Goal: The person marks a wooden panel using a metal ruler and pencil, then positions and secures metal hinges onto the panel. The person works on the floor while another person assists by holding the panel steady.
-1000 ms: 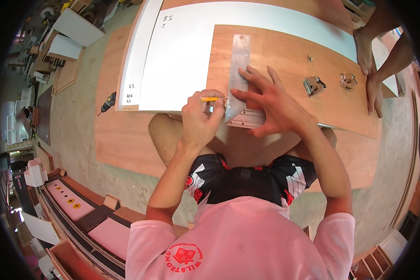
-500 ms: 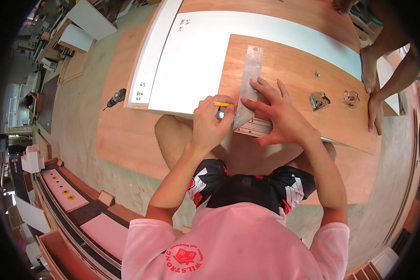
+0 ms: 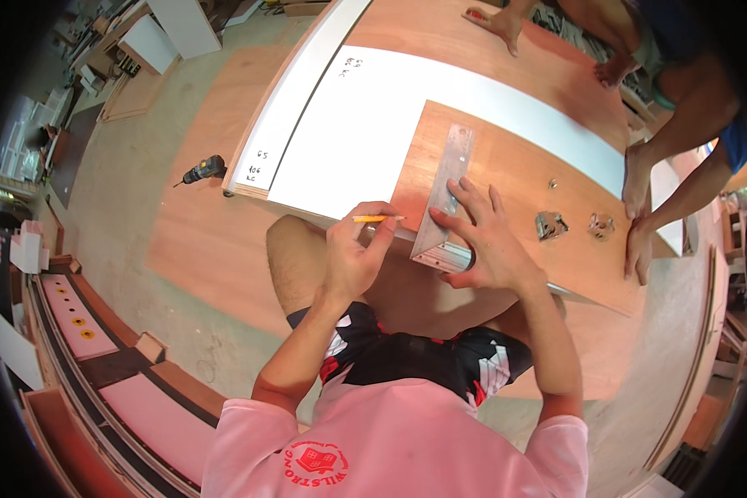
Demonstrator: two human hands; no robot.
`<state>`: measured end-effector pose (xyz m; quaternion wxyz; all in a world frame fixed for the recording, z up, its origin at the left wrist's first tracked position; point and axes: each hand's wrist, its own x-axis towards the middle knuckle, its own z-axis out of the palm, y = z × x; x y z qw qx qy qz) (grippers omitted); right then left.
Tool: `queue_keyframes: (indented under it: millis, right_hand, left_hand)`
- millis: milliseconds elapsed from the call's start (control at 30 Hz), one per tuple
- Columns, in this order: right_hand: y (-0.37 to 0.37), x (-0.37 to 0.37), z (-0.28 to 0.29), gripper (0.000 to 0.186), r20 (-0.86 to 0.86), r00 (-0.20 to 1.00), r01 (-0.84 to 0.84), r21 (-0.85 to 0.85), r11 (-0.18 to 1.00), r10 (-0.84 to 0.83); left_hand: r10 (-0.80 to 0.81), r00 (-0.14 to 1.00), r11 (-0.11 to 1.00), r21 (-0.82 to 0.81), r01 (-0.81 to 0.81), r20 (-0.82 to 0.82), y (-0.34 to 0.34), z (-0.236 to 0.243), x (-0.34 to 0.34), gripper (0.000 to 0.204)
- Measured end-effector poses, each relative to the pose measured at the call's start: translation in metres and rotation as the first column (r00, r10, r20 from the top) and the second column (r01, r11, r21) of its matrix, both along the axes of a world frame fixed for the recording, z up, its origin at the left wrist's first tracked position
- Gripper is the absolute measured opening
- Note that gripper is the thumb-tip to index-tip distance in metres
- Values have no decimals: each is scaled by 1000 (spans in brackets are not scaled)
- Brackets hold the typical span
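My left hand (image 3: 353, 249) pinches a yellow pencil (image 3: 372, 219), its tip just left of a steel try square (image 3: 456, 153) lying on a plywood panel (image 3: 506, 166). My right hand (image 3: 481, 241) grips the square, fingertips spread across its blade and thumb at the stock by the panel's near edge. The plywood rests on a white board (image 3: 349, 133) with handwritten marks. Right of my right hand, two small metal hardware pieces (image 3: 551, 225) (image 3: 600, 226) and a smaller fitting (image 3: 552, 184) lie on the plywood.
A cordless drill (image 3: 204, 168) lies left of the board on a plywood sheet (image 3: 191, 241). Another person's bare legs and feet (image 3: 635, 178) are at the right and top right. Stacked panels (image 3: 165, 27) stand top left; long boards and a drawer box (image 3: 54, 432) line the lower left.
The view has shifted, so the boards and my hands sit lower in the picture. The pencil tip has drawn slightly away from the blade. More of the other person's feet shows at the top.
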<state>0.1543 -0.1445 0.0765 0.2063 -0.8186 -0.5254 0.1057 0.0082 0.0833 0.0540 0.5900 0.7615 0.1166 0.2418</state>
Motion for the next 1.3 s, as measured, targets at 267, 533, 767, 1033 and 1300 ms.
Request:
queue_keyframes:
  millis: [267,533,767,1033,1300]
  right_hand:
    - [-3,-33,-2,79,142,990,27,-28,999,-23]
    - [-35,-63,1,67,-54,972,232,363,903,-228]
    - [-63,-84,-10,38,-327,784,564,729,387,-527]
    - [-31,-134,15,41,-673,553,748,661,-64,-491]
    - [-82,-126,-5,52,-746,445,772,600,-210,-495]
  left_hand:
    - [86,993,984,-160,-73,75,3,-28,-7,20]
    - [158,965,961,-259,-101,210,10,-23,-7,20]
    - [193,970,977,67,-205,148,5,-24,2,26]
    - [-75,946,983,181,17,317,-37,-4,46,29]
    - [-140,974,888,457,43,179,-58,-34,106,37]
